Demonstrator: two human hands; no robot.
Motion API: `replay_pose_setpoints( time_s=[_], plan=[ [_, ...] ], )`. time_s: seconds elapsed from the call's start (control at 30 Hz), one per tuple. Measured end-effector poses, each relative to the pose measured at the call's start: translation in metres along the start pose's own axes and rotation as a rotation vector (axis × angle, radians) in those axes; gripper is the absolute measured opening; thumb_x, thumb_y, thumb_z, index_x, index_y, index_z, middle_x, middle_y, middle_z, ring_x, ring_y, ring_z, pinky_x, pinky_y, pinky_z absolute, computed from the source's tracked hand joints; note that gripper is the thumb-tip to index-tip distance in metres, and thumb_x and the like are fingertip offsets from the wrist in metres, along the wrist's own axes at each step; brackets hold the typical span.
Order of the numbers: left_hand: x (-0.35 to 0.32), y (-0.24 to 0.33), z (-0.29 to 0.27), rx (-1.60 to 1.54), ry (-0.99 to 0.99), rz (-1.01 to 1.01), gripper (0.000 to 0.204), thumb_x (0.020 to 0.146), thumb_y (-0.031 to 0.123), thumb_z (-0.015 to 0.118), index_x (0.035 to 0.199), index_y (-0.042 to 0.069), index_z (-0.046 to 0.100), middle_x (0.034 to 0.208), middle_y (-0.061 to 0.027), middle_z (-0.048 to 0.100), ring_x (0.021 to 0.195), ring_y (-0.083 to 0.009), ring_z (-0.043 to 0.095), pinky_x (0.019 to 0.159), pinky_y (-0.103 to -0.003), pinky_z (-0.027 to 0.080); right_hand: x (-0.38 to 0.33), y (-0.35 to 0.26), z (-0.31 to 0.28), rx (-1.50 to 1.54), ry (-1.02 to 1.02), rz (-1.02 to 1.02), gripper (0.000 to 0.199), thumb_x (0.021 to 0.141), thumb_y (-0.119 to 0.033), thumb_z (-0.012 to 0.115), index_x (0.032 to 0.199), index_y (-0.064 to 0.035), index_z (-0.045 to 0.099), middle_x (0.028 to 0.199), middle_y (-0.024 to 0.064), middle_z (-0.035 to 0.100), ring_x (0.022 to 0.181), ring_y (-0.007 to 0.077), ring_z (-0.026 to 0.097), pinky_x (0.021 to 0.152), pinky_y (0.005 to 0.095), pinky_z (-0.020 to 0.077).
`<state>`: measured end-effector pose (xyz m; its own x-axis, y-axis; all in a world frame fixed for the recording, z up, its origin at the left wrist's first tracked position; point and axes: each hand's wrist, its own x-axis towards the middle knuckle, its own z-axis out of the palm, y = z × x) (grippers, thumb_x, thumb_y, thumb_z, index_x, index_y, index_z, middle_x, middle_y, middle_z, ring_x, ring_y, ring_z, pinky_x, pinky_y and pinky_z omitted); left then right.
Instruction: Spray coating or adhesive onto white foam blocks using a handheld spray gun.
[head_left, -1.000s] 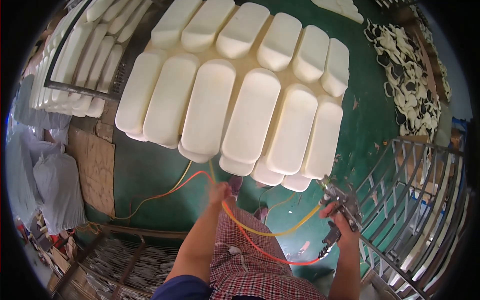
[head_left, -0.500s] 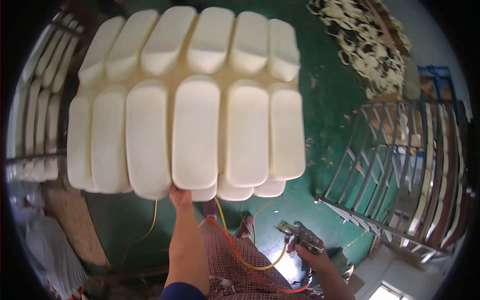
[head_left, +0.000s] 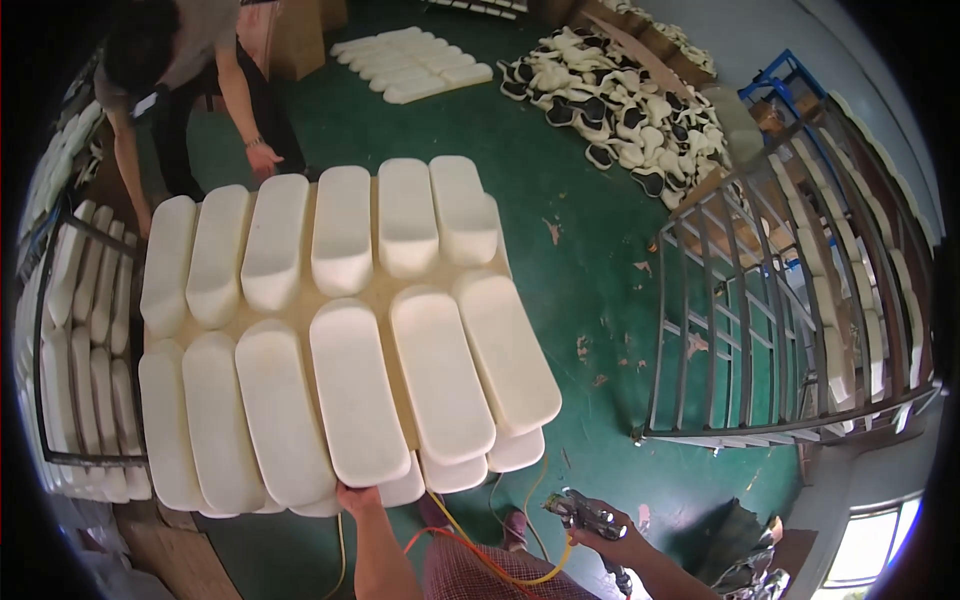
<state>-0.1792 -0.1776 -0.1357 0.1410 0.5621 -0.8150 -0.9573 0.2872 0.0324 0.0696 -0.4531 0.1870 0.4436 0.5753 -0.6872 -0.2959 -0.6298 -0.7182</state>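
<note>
Rows of long white foam pads (head_left: 358, 392) with rounded ends lie on a light tan board (head_left: 385, 300) in front of me. More pads show beneath the near edge. My left hand (head_left: 358, 497) is closed at that near edge, its fingertips hidden under a pad. A metal spray gun (head_left: 585, 515) sits in my right hand (head_left: 612, 540), to the right of the pads and apart from them. Yellow and orange hoses (head_left: 500, 575) run from the gun's side across my lap.
Across the board a person (head_left: 200, 90) bends with both arms lowered. Metal racks of pads stand at left (head_left: 85, 460) and right (head_left: 740, 320). A heap of white and black pieces (head_left: 625, 110) lies far right, flat white pads (head_left: 410, 65) on the green floor.
The view has tipped up, bringing the other person and the floor pads into sight. The board looks lower and turned. My left hand stays at its edge; my right still holds the spray gun.
</note>
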Motion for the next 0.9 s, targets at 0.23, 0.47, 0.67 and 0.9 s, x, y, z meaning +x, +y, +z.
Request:
replay_pose_setpoints(
  time_s=[0.23,0.47,0.67,0.9],
  plan=[
    [-0.024,-0.002,0.060,0.125,-0.086,0.064,0.044,0.089,0.021,0.039,0.127,0.004,0.052,0.131,-0.0133,0.052,0.123,-0.0324,0.048,0.103,-0.052,0.038,-0.019,-0.002,-0.010,0.024,0.102,-0.015,0.052,0.082,-0.019,0.071,0.127,-0.0057,0.049,0.098,0.0029,0.064,0.092,0.0085,0.058,0.083,0.0261,0.0475],
    [-0.081,-0.028,0.135,0.297,-0.081,0.158,0.047,0.084,0.020,0.045,0.127,0.002,0.052,0.130,-0.0142,0.052,0.123,-0.0335,0.047,0.103,-0.051,0.038,-0.037,0.002,-0.023,-0.102,0.168,-0.127,0.061,0.080,-0.034,0.072,0.129,-0.0070,0.048,0.107,0.0097,0.064,0.099,0.0164,0.060,0.088,0.0308,0.0471],
    [-0.093,-0.077,0.141,0.303,-0.083,0.086,0.041,0.083,0.017,0.047,0.120,0.002,0.057,0.126,-0.0141,0.056,0.118,-0.0333,0.052,0.100,-0.052,0.041,-0.073,0.028,-0.056,0.039,0.278,-0.234,0.061,0.080,-0.033,0.072,0.130,-0.0061,0.047,0.107,0.0107,0.064,0.099,0.0164,0.060,0.088,0.0305,0.0470],
    [-0.178,-0.221,0.123,0.165,-0.041,-0.057,0.041,0.082,0.014,0.045,0.119,0.000,0.057,0.128,-0.0163,0.054,0.120,-0.0361,0.049,0.101,-0.055,0.039,-0.123,0.087,-0.128,0.256,0.382,-0.203,0.056,0.081,-0.027,0.071,0.129,-0.0071,0.050,0.102,0.0065,0.065,0.091,0.0109,0.059,0.083,0.0268,0.0474]
  ],
)
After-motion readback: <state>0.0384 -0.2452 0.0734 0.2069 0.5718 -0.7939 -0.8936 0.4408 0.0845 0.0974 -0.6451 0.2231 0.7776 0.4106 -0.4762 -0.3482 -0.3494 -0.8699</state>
